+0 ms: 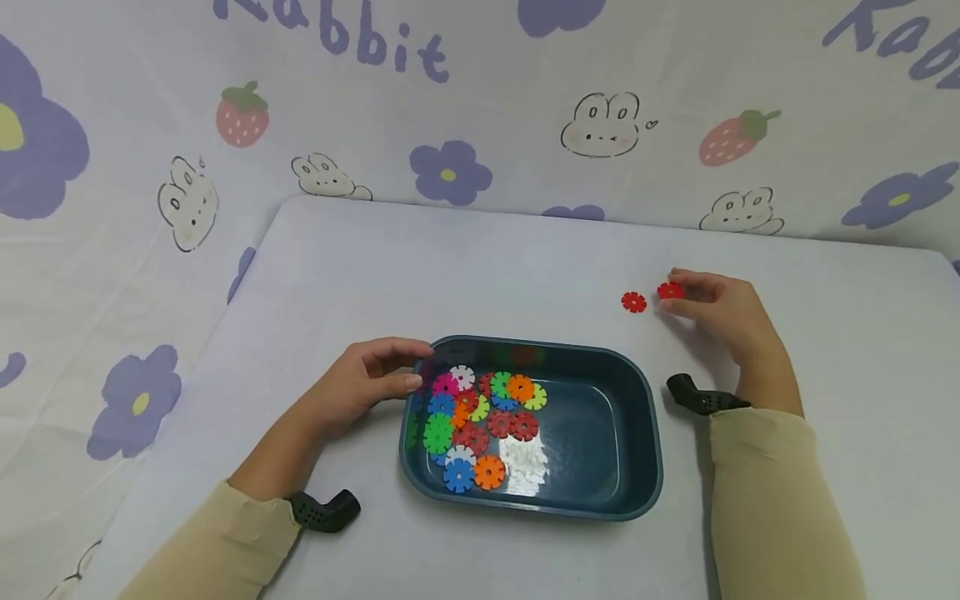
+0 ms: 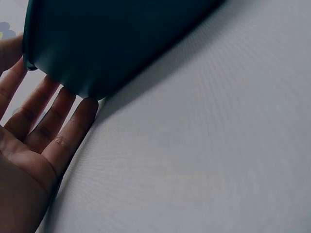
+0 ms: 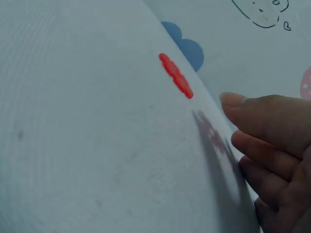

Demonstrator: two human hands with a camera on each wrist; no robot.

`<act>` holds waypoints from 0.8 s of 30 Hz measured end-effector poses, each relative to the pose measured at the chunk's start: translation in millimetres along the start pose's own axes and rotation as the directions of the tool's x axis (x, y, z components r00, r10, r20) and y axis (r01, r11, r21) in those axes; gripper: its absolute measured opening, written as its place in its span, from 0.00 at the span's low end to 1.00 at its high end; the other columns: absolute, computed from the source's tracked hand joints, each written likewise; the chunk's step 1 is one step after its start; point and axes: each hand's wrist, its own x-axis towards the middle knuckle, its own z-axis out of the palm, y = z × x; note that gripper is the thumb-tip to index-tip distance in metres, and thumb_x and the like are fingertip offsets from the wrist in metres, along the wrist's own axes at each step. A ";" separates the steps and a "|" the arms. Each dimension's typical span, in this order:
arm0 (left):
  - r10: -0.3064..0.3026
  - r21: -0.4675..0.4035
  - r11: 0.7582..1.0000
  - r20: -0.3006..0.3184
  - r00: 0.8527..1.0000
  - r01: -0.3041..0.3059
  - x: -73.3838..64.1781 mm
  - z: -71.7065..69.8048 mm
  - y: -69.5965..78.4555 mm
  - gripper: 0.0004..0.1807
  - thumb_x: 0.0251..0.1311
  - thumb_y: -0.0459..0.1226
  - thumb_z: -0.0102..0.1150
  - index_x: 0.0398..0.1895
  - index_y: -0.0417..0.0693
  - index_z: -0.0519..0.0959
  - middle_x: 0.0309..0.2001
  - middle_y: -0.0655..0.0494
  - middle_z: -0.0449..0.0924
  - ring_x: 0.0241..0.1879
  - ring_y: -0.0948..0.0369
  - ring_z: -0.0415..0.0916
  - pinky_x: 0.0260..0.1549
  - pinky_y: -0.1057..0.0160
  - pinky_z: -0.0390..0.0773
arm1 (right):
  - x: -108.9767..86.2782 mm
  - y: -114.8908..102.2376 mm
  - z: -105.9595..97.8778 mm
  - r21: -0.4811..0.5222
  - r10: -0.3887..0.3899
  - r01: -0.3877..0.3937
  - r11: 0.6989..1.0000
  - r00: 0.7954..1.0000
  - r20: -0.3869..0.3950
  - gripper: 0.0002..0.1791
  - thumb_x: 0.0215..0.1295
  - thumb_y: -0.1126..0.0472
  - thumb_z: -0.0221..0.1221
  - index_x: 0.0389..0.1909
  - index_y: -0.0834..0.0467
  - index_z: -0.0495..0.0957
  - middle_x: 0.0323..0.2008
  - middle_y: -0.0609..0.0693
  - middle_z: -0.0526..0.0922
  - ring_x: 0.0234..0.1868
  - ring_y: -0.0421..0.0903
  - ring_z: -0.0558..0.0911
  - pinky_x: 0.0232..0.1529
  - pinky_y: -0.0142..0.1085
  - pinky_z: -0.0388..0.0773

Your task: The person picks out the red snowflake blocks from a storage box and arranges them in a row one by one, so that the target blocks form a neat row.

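My right hand (image 1: 723,312) pinches a red snowflake disc (image 1: 670,290) between thumb and fingers above the table. From the right wrist view, the thumb hides that disc, and the hand (image 3: 277,150) casts a shadow on the white surface. Just left of it, another red disc (image 1: 633,302) lies flat. At the left end of a dark teal tray (image 1: 645,450), my left hand (image 1: 367,379) rests extended fingers against the corner. The left wrist view has its fingertips (image 2: 90,104) along the tray's outer wall. Several coloured snowflake discs (image 1: 489,472) overlap in the tray's left half.
A white cloth-covered table (image 1: 450,267) spreads around the tray. Behind it hangs a pale fabric (image 1: 510,108) printed with rabbits, strawberries and flowers. Black wrist devices (image 1: 326,511) stick out at both cuffs; the right one (image 1: 705,396) is close to the tray's right side.
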 end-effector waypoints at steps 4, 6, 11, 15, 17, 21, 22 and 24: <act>0.002 -0.001 1.000 -0.007 1.000 -0.002 0.7 0.2 0.8 0.20 0.63 0.41 0.63 0.59 0.51 0.78 0.59 0.52 0.78 0.57 0.53 0.75 0.52 0.61 0.81 | 2.2 2.1 2.8 -0.048 -0.036 0.037 0.998 0.999 0.007 0.39 0.57 0.37 0.65 0.68 0.50 0.71 0.73 0.49 0.64 0.75 0.55 0.59 0.66 0.57 0.68; -0.003 -0.003 1.000 -0.008 1.000 0.003 0.9 0.4 0.6 0.21 0.63 0.41 0.64 0.59 0.50 0.78 0.60 0.51 0.78 0.57 0.53 0.75 0.52 0.61 0.80 | 3.3 2.8 4.4 -0.076 -0.044 0.044 0.996 0.999 0.013 0.39 0.57 0.37 0.66 0.67 0.50 0.71 0.74 0.48 0.62 0.76 0.55 0.56 0.66 0.59 0.65; -0.017 -0.013 1.000 -0.009 1.000 0.017 -0.8 0.5 0.0 0.21 0.63 0.41 0.64 0.59 0.50 0.78 0.60 0.51 0.77 0.57 0.53 0.75 0.52 0.61 0.80 | 6.6 3.0 8.0 -0.128 -0.058 0.062 0.990 0.998 0.036 0.37 0.58 0.39 0.66 0.66 0.52 0.72 0.76 0.48 0.59 0.78 0.56 0.50 0.68 0.65 0.57; -0.014 -0.029 0.999 -0.005 1.000 0.014 -0.2 1.0 2.1 0.21 0.63 0.41 0.64 0.59 0.49 0.78 0.60 0.50 0.77 0.58 0.52 0.75 0.52 0.61 0.80 | 8.0 2.7 8.2 -0.151 -0.069 0.074 0.986 0.997 0.034 0.35 0.59 0.41 0.66 0.65 0.52 0.73 0.76 0.47 0.58 0.78 0.56 0.48 0.67 0.67 0.55; -0.017 -0.027 0.999 -0.005 1.000 0.017 0.2 1.3 2.4 0.21 0.63 0.41 0.64 0.59 0.49 0.78 0.61 0.50 0.77 0.58 0.52 0.75 0.52 0.61 0.80 | 8.0 3.5 8.2 -0.156 -0.067 0.071 0.985 0.997 0.035 0.35 0.59 0.41 0.66 0.65 0.52 0.73 0.76 0.47 0.57 0.79 0.56 0.47 0.67 0.68 0.54; -0.026 -0.010 1.000 -0.006 1.000 0.026 -0.3 1.3 1.1 0.22 0.62 0.42 0.64 0.59 0.50 0.78 0.61 0.51 0.77 0.58 0.53 0.74 0.52 0.61 0.80 | 6.7 4.1 8.9 -0.162 -0.064 0.071 0.984 0.997 0.045 0.35 0.59 0.41 0.66 0.65 0.53 0.73 0.76 0.48 0.57 0.79 0.57 0.47 0.68 0.68 0.53; -0.028 -0.008 1.000 -0.006 1.000 0.028 -0.3 1.0 0.8 0.21 0.63 0.42 0.64 0.59 0.50 0.78 0.61 0.51 0.77 0.58 0.53 0.75 0.52 0.60 0.80 | 6.7 4.0 8.7 -0.165 -0.069 0.076 0.983 0.997 0.046 0.35 0.59 0.41 0.66 0.64 0.53 0.73 0.76 0.48 0.57 0.79 0.57 0.47 0.68 0.68 0.53; -0.025 -0.004 1.000 -0.010 1.000 0.025 0.2 0.5 0.5 0.21 0.63 0.41 0.64 0.59 0.51 0.78 0.60 0.53 0.77 0.58 0.54 0.75 0.53 0.60 0.80 | 6.6 3.2 7.8 -0.170 -0.081 0.088 0.982 0.996 0.045 0.34 0.59 0.41 0.66 0.63 0.52 0.74 0.76 0.49 0.58 0.79 0.57 0.47 0.68 0.67 0.52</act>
